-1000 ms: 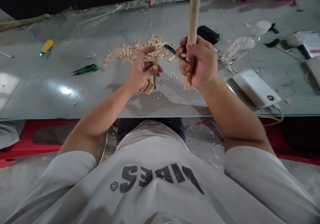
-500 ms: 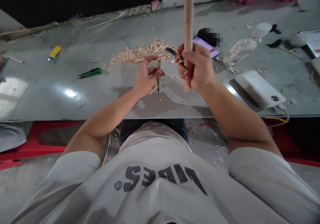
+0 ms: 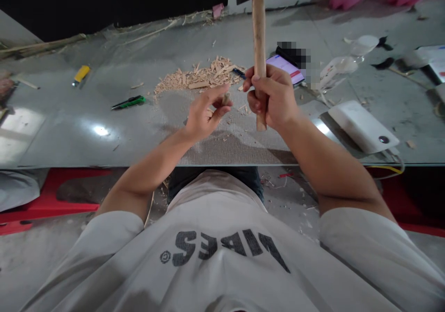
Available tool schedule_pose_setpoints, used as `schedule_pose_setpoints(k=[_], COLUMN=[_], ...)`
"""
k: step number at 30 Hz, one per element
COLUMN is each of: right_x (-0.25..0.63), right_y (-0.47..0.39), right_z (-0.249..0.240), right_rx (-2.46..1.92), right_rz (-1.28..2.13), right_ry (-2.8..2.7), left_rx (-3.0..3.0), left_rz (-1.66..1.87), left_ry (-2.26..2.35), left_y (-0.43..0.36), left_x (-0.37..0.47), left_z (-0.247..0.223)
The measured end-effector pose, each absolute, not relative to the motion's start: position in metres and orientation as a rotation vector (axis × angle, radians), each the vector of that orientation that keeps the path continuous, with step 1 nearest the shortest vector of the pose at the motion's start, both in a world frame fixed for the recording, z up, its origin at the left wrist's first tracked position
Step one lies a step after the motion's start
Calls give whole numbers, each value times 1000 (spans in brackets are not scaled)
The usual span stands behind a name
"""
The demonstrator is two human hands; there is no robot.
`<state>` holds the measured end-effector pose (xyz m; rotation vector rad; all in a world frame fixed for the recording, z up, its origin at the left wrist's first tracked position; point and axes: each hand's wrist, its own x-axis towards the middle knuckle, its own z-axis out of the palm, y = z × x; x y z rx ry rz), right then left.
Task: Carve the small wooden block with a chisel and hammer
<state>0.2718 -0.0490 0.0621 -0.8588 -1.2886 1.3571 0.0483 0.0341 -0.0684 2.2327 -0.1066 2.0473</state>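
Note:
My right hand is wrapped around the lower handle of a hammer, which stands upright with its dark head at the top of the view. Between the thumb and fingers of my left hand is a wooden-handled chisel, of which only the end of the handle shows; its blade is hidden. A piece of pale wood shows partly beneath that hand, over a grey textured mat. Just beyond my left hand lies a heap of wood chips.
A green utility knife and a yellow cutter lie to the left. On the right are a phone, a clear plastic bottle and a white box-shaped device with cables. The table's front edge runs close to my body.
The chisel has tipped from upright, its dark tip downward, to nearly end-on in my left hand. The hammer sits slightly lower in view, showing more of its head.

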Motion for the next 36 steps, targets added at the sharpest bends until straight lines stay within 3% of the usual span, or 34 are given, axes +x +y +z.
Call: schedule_pose_setpoints(k=[12,18,26,32,36], right_x=[277,276,273,276,276], right_y=[-48,-49,-53,-51,-52], right_z=[62,64,66,62,60], right_rx=[-1025,-964,-1038,-952,-979], right_rz=[1293,1331,1360,1439,1451], right_ry=[-1436,-1434,-1486,-1446,-1452], left_rx=[2277,2308,2252,2354,2274], left_rz=[1958,1737,1927,1589,1579], left_ry=[287,591,514,764,725], left_y=[13,20,19,-1,-24], left_x=[31,22,28,20,19], left_z=[-66,-80,-76,-66,-42])
